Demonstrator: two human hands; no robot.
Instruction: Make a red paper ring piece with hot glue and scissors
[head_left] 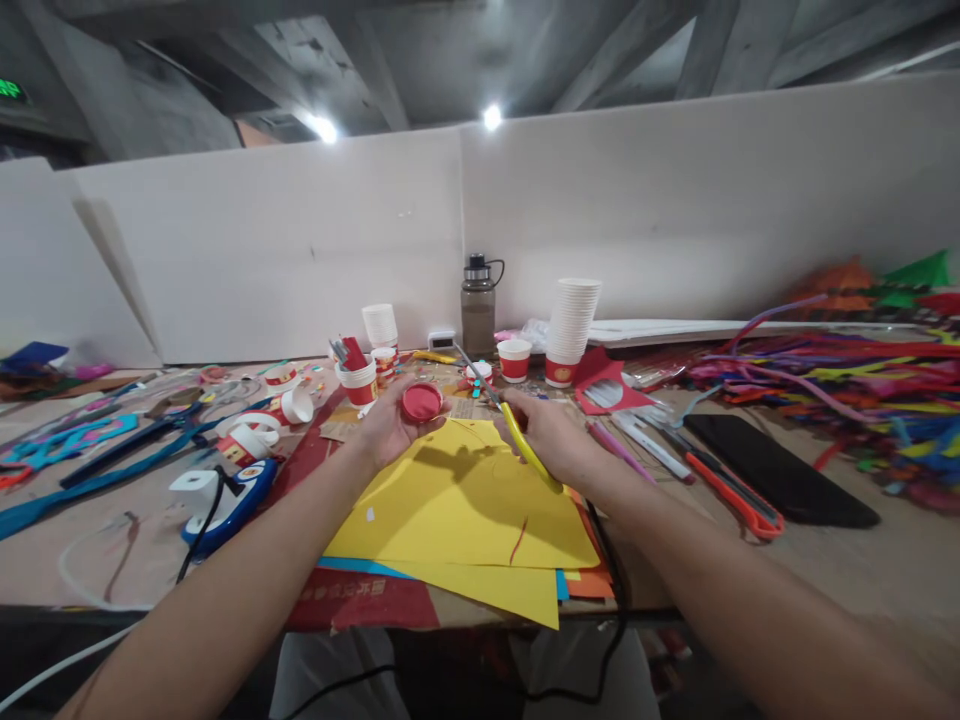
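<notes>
My left hand [390,425] holds a small round red paper disc [421,402] between its fingertips, above the far edge of the yellow paper sheets [457,510]. My right hand [551,435] grips yellow-handled scissors [517,435], their blades [476,375] pointing up and away toward the disc. Both hands hover over the stacked yellow, blue and orange sheets at the table's near edge.
Paper cups: a tall white stack [571,330], a single red-banded cup [514,360], a cup with pens [358,378]. A dark water bottle [478,305] stands at the back wall. An orange utility knife [731,495], a black case [776,470], coloured pipe cleaners [847,385] lie right; a glue gun [225,495] left.
</notes>
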